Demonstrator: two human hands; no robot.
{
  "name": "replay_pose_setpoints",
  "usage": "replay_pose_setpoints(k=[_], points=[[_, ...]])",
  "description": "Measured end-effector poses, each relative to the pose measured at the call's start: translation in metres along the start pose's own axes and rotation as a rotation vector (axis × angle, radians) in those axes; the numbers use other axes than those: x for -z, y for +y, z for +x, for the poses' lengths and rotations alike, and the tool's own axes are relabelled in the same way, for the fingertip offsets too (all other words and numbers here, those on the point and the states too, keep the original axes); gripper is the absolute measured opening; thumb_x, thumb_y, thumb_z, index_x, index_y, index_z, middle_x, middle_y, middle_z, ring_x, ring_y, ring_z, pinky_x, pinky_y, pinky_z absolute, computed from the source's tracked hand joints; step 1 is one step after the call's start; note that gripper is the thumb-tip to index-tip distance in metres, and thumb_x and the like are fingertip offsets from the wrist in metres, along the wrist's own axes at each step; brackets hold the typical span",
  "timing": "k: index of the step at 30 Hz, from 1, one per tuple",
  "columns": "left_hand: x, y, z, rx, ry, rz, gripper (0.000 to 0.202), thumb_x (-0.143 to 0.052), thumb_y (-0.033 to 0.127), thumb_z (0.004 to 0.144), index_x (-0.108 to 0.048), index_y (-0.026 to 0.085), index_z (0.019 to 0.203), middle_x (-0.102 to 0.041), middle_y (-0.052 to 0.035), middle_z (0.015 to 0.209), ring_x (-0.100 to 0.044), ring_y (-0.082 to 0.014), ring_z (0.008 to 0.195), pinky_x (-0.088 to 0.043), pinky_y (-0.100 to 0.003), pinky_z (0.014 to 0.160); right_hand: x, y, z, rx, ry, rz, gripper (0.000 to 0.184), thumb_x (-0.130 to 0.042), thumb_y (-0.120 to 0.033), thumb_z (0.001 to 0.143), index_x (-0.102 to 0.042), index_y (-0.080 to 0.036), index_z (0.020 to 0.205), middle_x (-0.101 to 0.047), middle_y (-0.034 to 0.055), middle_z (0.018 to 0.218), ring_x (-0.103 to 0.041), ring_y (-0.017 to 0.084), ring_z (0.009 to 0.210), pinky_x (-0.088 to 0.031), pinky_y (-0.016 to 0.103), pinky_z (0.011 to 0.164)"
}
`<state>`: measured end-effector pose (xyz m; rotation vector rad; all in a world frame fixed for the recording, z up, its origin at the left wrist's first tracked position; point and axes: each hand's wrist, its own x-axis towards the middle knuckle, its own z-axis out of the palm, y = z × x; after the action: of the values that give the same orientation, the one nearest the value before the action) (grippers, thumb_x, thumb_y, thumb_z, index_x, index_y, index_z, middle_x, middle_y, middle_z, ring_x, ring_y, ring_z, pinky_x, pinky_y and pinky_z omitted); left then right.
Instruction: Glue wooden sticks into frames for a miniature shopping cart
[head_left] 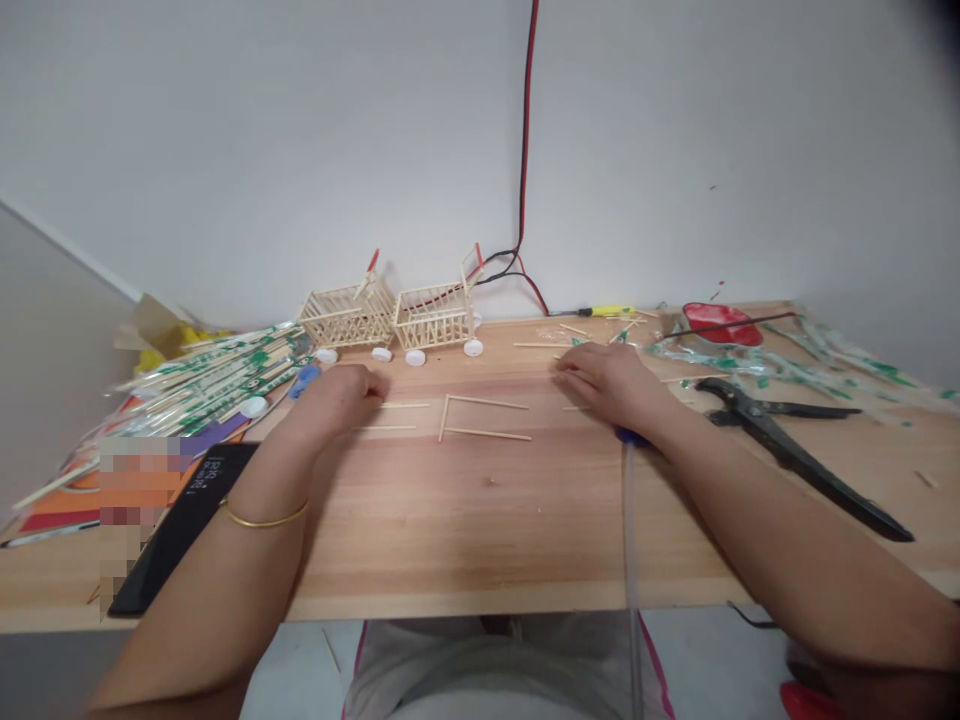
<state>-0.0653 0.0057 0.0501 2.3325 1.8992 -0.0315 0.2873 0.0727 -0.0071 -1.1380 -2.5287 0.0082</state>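
My left hand [341, 395] rests on the wooden table [480, 530], fingers curled, touching a thin wooden stick [401, 405]. My right hand [611, 380] lies knuckles up with fingers closed; a blue-tipped tool with a clear tube [628, 500] shows under its wrist. Between the hands lies a U-shaped frame of glued sticks [480, 418]. Two small stick-built shopping carts [390, 315] with white wheels stand at the back by the wall.
Packs of wrapped chopsticks [210, 385] lie at the left above coloured paper and a black card [180, 530]. Black shears [795, 445] lie at the right. Behind them are a red tape roll [720, 322], torn wrappers, loose sticks and a yellow-handled tool [607, 311]. Red and black wires [525, 150] hang down the wall.
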Motion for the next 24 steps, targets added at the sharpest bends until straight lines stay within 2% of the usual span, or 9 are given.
replay_pose_setpoints(k=[3,8,13,15,19,24], points=[[-0.004,0.002,0.002,-0.036,-0.016,0.043,0.014,-0.047,0.013,0.067,-0.052,0.017,0.054,-0.057,-0.0014,0.060,-0.047,-0.0126,0.059,-0.029,-0.024,0.056,-0.001,0.001,0.000,-0.002,0.008,-0.001,0.022,-0.045,-0.029,0.088,-0.063,-0.018,0.090,-0.069,0.0081,0.095,-0.061,0.021,0.091,-0.039,0.033,0.077],[-0.012,-0.001,0.006,-0.010,0.040,0.110,0.013,-0.047,0.016,0.070,-0.055,0.016,0.060,-0.060,-0.0052,0.069,-0.049,-0.0144,0.063,-0.030,-0.026,0.058,-0.002,0.001,0.000,-0.006,-0.004,0.014,0.022,-0.044,-0.029,0.088,-0.063,-0.018,0.091,-0.069,0.0082,0.094,-0.061,0.021,0.089,-0.039,0.033,0.077],[-0.006,0.002,0.001,0.015,0.107,-0.002,0.015,-0.049,0.025,0.073,-0.053,0.017,0.061,-0.056,-0.0022,0.063,-0.046,-0.0130,0.057,-0.027,-0.025,0.053,-0.002,0.001,0.000,-0.006,-0.011,0.020,0.023,-0.044,-0.029,0.088,-0.064,-0.018,0.091,-0.068,0.0087,0.094,-0.061,0.021,0.089,-0.040,0.033,0.077],[-0.003,0.007,-0.004,0.019,0.039,-0.108,0.015,-0.050,0.028,0.074,-0.053,0.018,0.064,-0.054,0.0007,0.060,-0.045,-0.0117,0.055,-0.027,-0.024,0.052,-0.001,0.001,0.000,-0.004,-0.007,0.023,0.023,-0.044,-0.029,0.088,-0.064,-0.017,0.091,-0.068,0.0093,0.094,-0.061,0.022,0.089,-0.040,0.033,0.077],[-0.002,0.019,-0.012,-0.006,-0.203,-0.214,0.006,-0.052,0.023,0.068,-0.056,0.019,0.065,-0.057,0.0030,0.060,-0.047,-0.0109,0.055,-0.028,-0.022,0.051,-0.001,0.000,0.000,-0.011,-0.006,0.022,0.023,-0.044,-0.029,0.088,-0.064,-0.017,0.091,-0.069,0.0084,0.093,-0.061,0.021,0.088,-0.040,0.032,0.076],[-0.009,0.024,-0.012,0.010,-0.376,-0.280,0.009,-0.054,0.025,0.066,-0.058,0.019,0.062,-0.058,0.0029,0.055,-0.048,-0.0109,0.051,-0.028,-0.022,0.049,-0.001,0.001,0.000,-0.013,-0.016,0.007,0.022,-0.045,-0.028,0.087,-0.064,-0.017,0.091,-0.069,0.0083,0.094,-0.062,0.021,0.087,-0.040,0.032,0.075]])
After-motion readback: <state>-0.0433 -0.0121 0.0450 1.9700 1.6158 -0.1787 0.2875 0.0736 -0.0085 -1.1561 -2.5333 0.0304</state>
